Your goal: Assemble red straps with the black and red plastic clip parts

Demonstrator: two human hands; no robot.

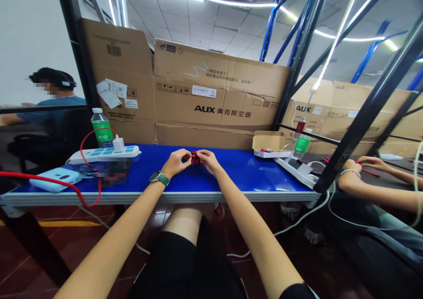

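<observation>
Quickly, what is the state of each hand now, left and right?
Left hand: closed, holding a small red and black item.
Right hand: closed, holding the same item.

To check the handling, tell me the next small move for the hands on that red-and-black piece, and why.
Probably ease the left hand and right hand slightly apart. Both pinch the small red-and-black item above the blue tabletop, hiding most of it, so its shape is hard to tell. A small opening would likely show how it lies.
</observation>
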